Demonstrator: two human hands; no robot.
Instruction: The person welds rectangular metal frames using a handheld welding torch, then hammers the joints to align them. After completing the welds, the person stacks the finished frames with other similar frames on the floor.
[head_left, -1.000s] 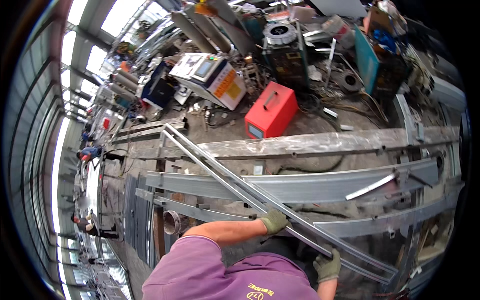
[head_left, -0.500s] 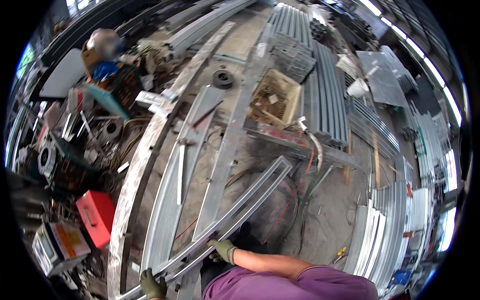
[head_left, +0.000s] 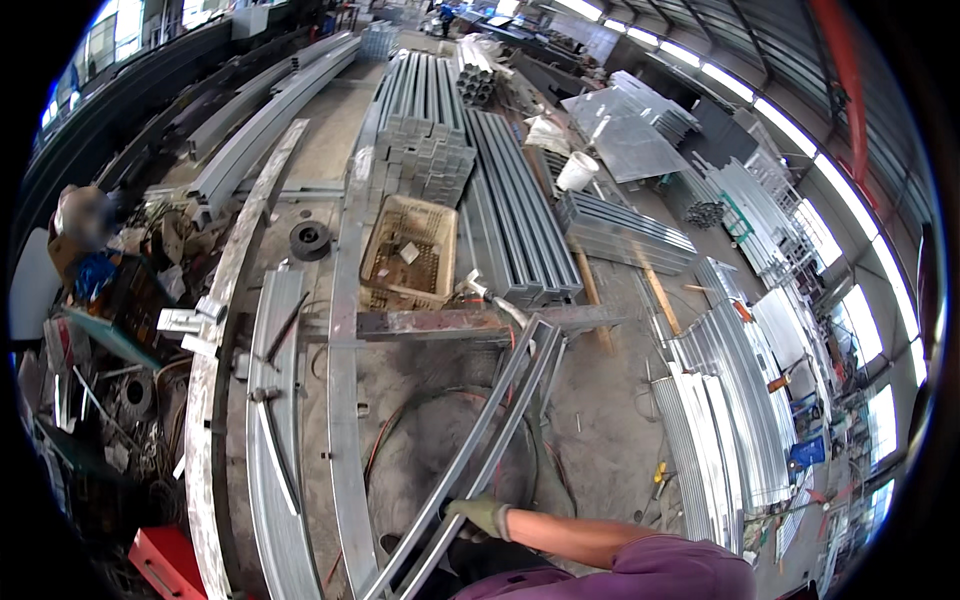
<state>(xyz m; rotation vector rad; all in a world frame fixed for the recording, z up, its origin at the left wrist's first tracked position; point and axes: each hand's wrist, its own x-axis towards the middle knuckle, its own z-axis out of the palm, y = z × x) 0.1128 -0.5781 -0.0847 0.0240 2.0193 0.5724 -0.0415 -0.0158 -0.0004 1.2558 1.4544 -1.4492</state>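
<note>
My right hand [head_left: 482, 515], in a green work glove, is closed around a rail of a long, narrow metal frame [head_left: 497, 440]. This frame has two parallel grey rails joined at the far end, and it slants from the lower edge up to the right. Its far end lies close to a rusty crossbeam [head_left: 430, 325]. The near end runs out of the picture. My left hand is out of sight. Left of the frame, a hammer [head_left: 277, 450] with a pale handle rests on a wide metal channel [head_left: 262, 540].
A yellow plastic crate [head_left: 375, 245] stands beyond the crossbeam, beside stacked steel tubes [head_left: 515, 200]. Hoses [head_left: 372, 455] loop over the floor under the frame. A long whitish beam [head_left: 203, 440] runs along the left, near a red box [head_left: 165, 565]. Metal profiles [head_left: 690, 440] lie at right.
The view has swung to the right and up. The metal frame now stands at a steeper slant, still in my right hand. My left hand, earlier at its near end, has left the picture.
</note>
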